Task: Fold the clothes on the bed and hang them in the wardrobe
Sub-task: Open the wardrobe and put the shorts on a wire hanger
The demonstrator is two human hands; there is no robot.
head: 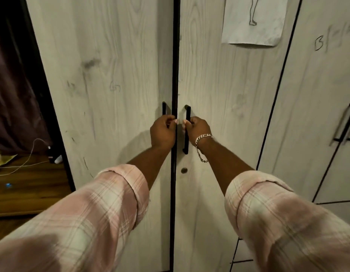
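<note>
A pale wood-grain wardrobe fills the view, its left door (111,95) and right door (229,114) meeting at a dark centre seam, both shut. My left hand (162,132) grips the left door's black bar handle (164,108). My right hand (197,130), with a chain bracelet on the wrist, grips the right door's black bar handle (187,112). A small round keyhole (184,170) sits below the right handle. No clothes or bed are in view.
A further wardrobe door (317,114) with its own black handles (345,124) stands to the right. A paper sheet with a drawing (252,22) hangs on the right door. At the left, a wooden surface (28,185) carries a white cable and a charger, with a dark curtain (13,95) behind it.
</note>
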